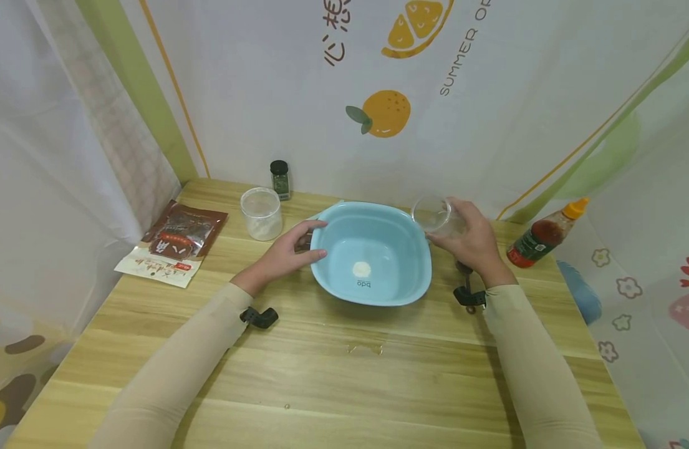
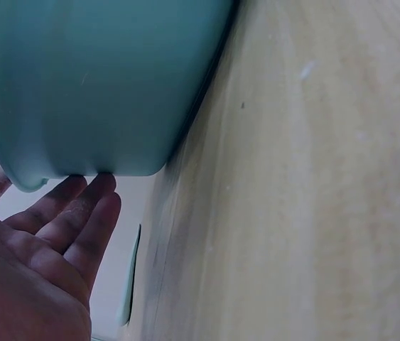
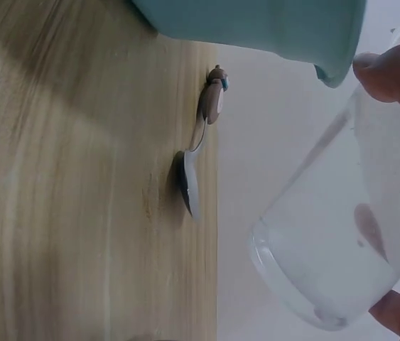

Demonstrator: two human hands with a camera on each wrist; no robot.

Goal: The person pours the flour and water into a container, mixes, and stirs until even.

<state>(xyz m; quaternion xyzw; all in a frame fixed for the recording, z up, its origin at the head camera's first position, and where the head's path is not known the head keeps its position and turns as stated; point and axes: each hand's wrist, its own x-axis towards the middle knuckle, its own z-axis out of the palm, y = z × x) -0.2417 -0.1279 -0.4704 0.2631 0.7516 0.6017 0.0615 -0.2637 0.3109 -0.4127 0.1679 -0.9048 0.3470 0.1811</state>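
A light-blue plastic basin [image 1: 372, 254] stands on the wooden table, with a white round patch [image 1: 361, 269] on its bottom. My left hand [image 1: 282, 252] holds its left rim, thumb and index finger at the edge. In the left wrist view, other fingertips [image 2: 105, 186] touch the basin's outer wall. My right hand [image 1: 470, 237] grips a clear cup [image 3: 327, 213], tilted with its mouth toward the basin's right rim. Only a little clear liquid or wetness shows inside the cup; how much is hard to tell. Below it, a spoon [image 3: 191, 181] with a brown handle lies on the table.
Left of the basin are a clear jar [image 1: 262, 215] with whitish contents, a black-capped spice bottle [image 1: 280, 181] and a brown-and-white food packet [image 1: 173, 244]. At right stands a red sauce bottle [image 1: 540, 237]. A wet spot [image 1: 365, 349] marks the table [image 1: 322, 399]. Curtains hang behind.
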